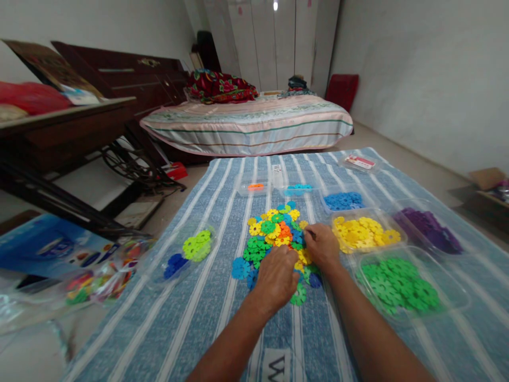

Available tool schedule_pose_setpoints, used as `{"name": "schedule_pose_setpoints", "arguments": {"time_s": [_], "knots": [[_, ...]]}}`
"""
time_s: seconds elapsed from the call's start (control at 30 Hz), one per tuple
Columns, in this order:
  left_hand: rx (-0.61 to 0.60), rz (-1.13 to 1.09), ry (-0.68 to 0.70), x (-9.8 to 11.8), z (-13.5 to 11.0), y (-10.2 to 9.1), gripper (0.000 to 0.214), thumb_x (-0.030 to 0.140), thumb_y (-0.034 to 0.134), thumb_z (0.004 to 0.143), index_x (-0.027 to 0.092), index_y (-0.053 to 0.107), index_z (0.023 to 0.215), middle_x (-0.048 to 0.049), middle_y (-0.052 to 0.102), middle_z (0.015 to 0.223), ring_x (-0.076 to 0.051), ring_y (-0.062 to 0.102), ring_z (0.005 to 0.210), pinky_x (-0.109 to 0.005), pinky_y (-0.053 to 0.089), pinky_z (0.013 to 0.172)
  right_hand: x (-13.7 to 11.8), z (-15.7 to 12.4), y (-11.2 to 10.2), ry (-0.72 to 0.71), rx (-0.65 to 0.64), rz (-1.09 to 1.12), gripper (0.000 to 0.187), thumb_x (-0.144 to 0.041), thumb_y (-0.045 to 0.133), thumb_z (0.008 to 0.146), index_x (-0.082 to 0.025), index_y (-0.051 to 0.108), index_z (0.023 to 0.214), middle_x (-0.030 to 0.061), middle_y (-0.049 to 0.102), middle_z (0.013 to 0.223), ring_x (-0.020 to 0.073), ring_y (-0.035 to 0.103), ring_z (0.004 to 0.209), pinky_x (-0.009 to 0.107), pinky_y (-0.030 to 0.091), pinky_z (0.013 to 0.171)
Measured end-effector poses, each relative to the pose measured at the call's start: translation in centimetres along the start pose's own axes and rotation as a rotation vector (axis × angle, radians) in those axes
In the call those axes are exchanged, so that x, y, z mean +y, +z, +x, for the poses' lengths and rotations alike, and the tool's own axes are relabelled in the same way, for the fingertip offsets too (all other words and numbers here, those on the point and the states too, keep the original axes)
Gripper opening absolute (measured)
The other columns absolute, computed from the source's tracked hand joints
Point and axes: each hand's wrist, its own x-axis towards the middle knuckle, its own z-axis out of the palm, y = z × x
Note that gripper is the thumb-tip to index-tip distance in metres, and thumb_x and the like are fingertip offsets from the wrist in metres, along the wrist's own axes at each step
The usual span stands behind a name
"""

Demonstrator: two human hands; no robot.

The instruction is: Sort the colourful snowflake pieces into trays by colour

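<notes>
A mixed pile of flower-shaped plastic discs (258,249) in green, yellow, blue and orange lies in the middle of the striped cloth. My left hand (278,273) rests over the front of the pile with its fingers curled in; whatever they grip is hidden. At the pile's right edge, my right hand (323,246) pinches a yellow flower disc (303,225) between thumb and fingertips. Beside that hand stands a clear tub of yellow discs (360,232). Nearer to me on the right is a tub of green discs (400,286).
Further clear tubs hold purple discs (429,228), blue discs (344,201), light blue discs (299,189) and orange discs (255,187). At left, one tub has lime discs (196,245) and dark blue discs (175,265). A clear lid (360,162) lies at the far right; a bed (254,127) stands beyond.
</notes>
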Motion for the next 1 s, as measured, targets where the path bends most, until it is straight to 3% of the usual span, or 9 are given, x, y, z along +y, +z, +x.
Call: {"name": "schedule_pose_setpoints", "arguments": {"time_s": [0.3, 0.5, 0.7, 1.0], "knots": [[0.032, -0.341, -0.125, -1.9, -0.2, -0.1, 0.012, 0.007, 0.049, 0.060, 0.016, 0.054, 0.066, 0.0010, 0.055, 0.070, -0.012, 0.049, 0.068, -0.022, 0.034, 0.060, -0.1, 0.1, 0.0, 0.001, -0.002, 0.002, 0.018, -0.026, 0.048, 0.080, -0.020, 0.065, 0.077, 0.0025, 0.061, 0.077, 0.0157, 0.048, 0.076, 0.026, 0.030, 0.067], [0.078, -0.504, -0.199, -2.4, -0.1, -0.5, 0.006, 0.016, 0.050, 0.065, 0.016, 0.056, 0.063, 0.0029, 0.053, 0.059, -0.010, 0.048, 0.058, -0.020, 0.033, 0.054, 0.1, 0.0, 0.1, -0.002, 0.006, 0.003, 0.017, -0.026, 0.049, 0.079, -0.019, 0.065, 0.077, 0.0024, 0.060, 0.076, 0.0157, 0.047, 0.076, 0.026, 0.030, 0.067], [0.214, -0.608, -0.325, -2.2, 0.6, -1.6, 0.009, 0.022, 0.051, 0.068, 0.016, 0.058, 0.066, 0.0034, 0.054, 0.056, -0.010, 0.051, 0.054, -0.021, 0.038, 0.053, 0.1, 0.1, 0.2, -0.005, 0.016, 0.014, 0.017, -0.027, 0.049, 0.079, -0.020, 0.065, 0.077, 0.0026, 0.060, 0.076, 0.0158, 0.047, 0.076, 0.026, 0.030, 0.067], [0.210, -0.817, -0.310, -0.4, 3.1, -2.4, 0.007, 0.019, 0.052, 0.067, 0.016, 0.058, 0.069, 0.0048, 0.055, 0.051, -0.009, 0.054, 0.048, -0.019, 0.043, 0.049, -0.3, 0.0, 0.0, 0.010, 0.013, 0.024, 0.017, -0.025, 0.049, 0.078, -0.019, 0.065, 0.080, 0.0037, 0.062, 0.078, 0.0166, 0.050, 0.078, 0.026, 0.033, 0.069]]}}
